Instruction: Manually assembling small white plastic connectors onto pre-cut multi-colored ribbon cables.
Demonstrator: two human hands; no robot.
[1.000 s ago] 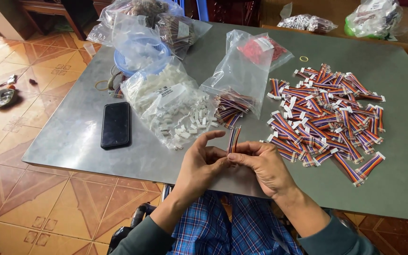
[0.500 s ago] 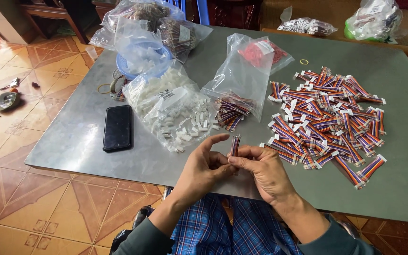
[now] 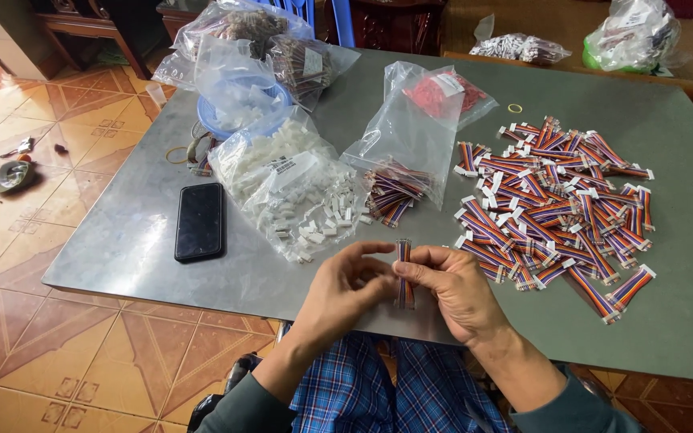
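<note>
Striped cable (image 3: 403, 273) stands upright over the worktop's (image 3: 683, 321) near edge, pinched in the grip of both the left hand (image 3: 346, 290) and right hand (image 3: 452, 290). Beyond lie connectors (image 3: 298, 192), a phone (image 3: 200, 221), and a cable pile (image 3: 559, 204) to the right.

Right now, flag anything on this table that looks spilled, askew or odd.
White connector housings have spilled out of the open clear bag onto the grey table, scattered toward the hands. Beyond the table's left edge, small bits of debris lie on the tiled floor. The left hand and right hand hold one ribbon cable upright.
</note>
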